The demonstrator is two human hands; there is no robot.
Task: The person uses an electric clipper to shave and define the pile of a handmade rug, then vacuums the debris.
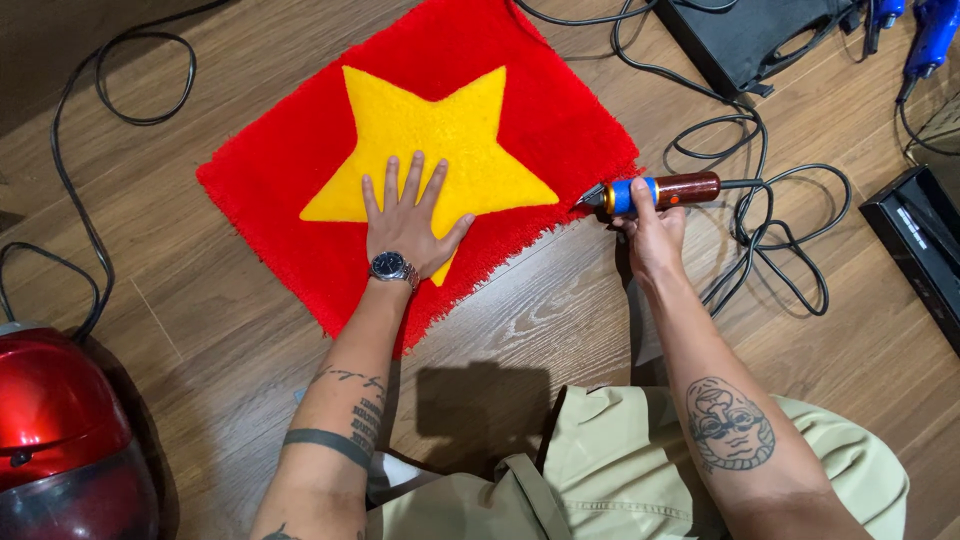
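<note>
Left hand, fingers spread, presses the yellow star on a red tufted rug; right hand grips a corded trimmer at the rug's edge.

We see a glossy red helmet at the lower left of the wooden floor, with a black cable looping beside it. At the top right we find a black box, two blue tools and another black case near the edge.
</note>
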